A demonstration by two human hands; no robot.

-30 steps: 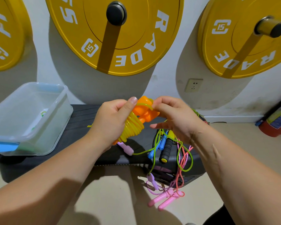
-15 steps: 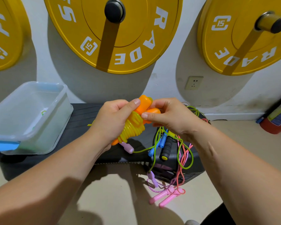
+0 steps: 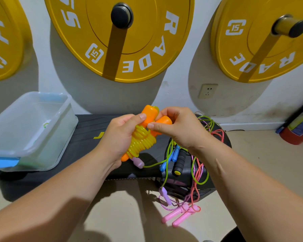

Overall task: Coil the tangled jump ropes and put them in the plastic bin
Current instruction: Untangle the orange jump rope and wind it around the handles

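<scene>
A yellow jump rope is wound in tight coils around its two orange handles. My left hand grips the coiled bundle from the left. My right hand pinches one orange handle at the top of the bundle. Below my right hand a tangle of ropes lies on a black bench: green and red cords, blue, black and lilac handles, and pink handles hanging down to the floor. The clear plastic bin stands on the bench's left end, something pale inside.
Large yellow weight plates hang on the white wall behind the bench. A wall socket is at the right, and a red fire extinguisher lies on the beige floor at the far right.
My right hand has shifted its fingers on the orange handle and pressed it closer to the other handle. The coiled bundle stays in my left hand.
</scene>
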